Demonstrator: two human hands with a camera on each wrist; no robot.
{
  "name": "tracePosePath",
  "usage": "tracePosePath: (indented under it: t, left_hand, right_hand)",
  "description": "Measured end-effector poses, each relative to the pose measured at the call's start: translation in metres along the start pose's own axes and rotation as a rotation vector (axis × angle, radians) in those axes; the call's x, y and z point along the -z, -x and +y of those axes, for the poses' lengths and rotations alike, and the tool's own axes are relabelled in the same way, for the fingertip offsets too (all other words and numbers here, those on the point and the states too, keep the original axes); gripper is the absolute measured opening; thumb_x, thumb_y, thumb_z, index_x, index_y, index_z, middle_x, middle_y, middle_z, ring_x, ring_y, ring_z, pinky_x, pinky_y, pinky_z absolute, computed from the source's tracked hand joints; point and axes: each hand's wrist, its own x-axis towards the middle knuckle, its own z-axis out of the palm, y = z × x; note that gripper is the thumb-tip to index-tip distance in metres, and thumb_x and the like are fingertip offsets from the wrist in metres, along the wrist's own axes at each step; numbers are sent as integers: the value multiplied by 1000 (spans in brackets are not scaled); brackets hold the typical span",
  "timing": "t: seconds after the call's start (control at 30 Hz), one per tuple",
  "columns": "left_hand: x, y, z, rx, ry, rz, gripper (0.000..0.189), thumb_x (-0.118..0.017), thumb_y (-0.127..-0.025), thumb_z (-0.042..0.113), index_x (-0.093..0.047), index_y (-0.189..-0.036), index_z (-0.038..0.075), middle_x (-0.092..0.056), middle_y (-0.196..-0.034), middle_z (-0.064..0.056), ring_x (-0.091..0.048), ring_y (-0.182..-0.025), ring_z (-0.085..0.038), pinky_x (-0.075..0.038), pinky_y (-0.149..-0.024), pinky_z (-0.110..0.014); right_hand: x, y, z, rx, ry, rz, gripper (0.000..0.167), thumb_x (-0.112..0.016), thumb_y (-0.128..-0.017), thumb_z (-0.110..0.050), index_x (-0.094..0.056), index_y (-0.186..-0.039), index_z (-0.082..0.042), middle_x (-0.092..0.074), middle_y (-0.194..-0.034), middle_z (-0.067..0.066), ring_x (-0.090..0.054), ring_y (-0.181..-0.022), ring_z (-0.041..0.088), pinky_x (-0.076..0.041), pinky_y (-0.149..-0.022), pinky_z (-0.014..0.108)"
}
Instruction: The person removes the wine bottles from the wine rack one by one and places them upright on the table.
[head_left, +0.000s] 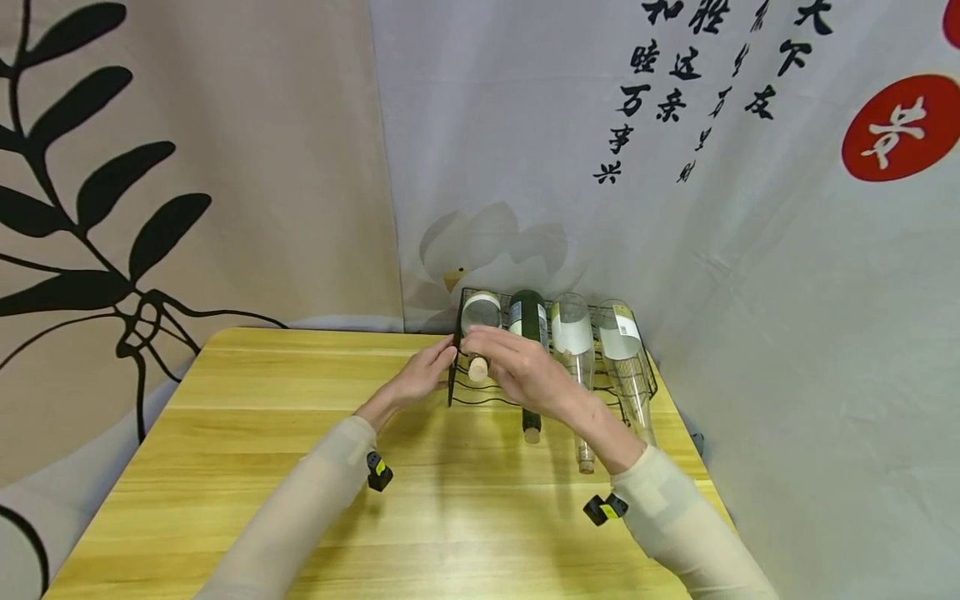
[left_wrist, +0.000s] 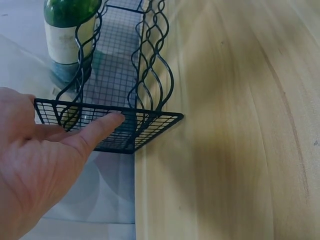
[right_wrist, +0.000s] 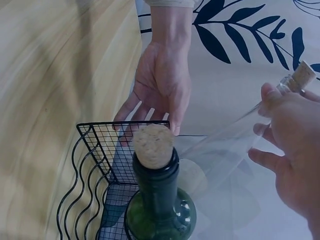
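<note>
Nearest in my head feed: right wrist camera (head_left: 606,509), close in that view to the corked end of the third bottle (head_left: 581,367). The right forearm (head_left: 600,421) overlaps the necks there; I judge a sideways swing could clip one.

Right hand (head_left: 525,367): fingers closed about the neck of a corked clear bottle (head_left: 482,312), at the left end of the black wire rack (left_wrist: 150,113). I can't tell whether its base is seated or hanging. The hold is all at the neck, so smooth glass could slip or pivot, heavy end first, and strike the dark green bottle (head_left: 534,321) just beside it.

Left hand (head_left: 420,375): fingers extended against the rack's mesh end panel (right_wrist: 120,160), no wrap that I can make out. A hard push there could skid the rack, which sits by the far edge of the wooden table (head_left: 450,533). The fourth bottle (head_left: 628,375) slants outward in my view; a jolt might shift it.

Labels: white on the third and fourth, the fourth with a barcode-like patch; a pale one on the green. Print too small, no brand I can read.

Farthest: wall cloth (head_left: 495,125), black brush characters. Leftmost column I read as 和睦万事兴; white 贵 on a red oval (head_left: 900,129). The thin cursive column defeats me.
</note>
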Motion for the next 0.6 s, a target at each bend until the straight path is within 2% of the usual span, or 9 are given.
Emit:
tracePosePath:
  t: [0.2,0.37,0.6]
  left_hand:
    - [0,-1,-2,3,-4,13,64,-34,-126,35,-18,-182,7,-30,-183,-31,-38,-166,-55,-54,-121,-70]
    - [1,-1,-2,-2,14,4,64,-34,-126,35,-18,-182,8,-30,-183,-31,-38,-166,-55,-52,-122,-70]
    - [2,-1,-4,-2,20,-6,64,-35,-126,35,-18,-182,9,-29,-183,-30,-37,-166,-56,-52,-122,-71]
  right_hand:
    - [1,-4,4,-5,-10,66,53,-60,-87,30,-71,-132,5,-80,-132,25,-78,-126,46,-63,-116,45]
    - [2,-5,7,-32,4,86,56,-58,-87,31,-70,-135,4,-81,-133,21,-78,-127,43,-63,-117,44]
    - [3,-5,6,-97,-10,98,58,-62,-87,29,-69,-136,0,-80,-134,21,-77,-131,44,-63,-116,48]
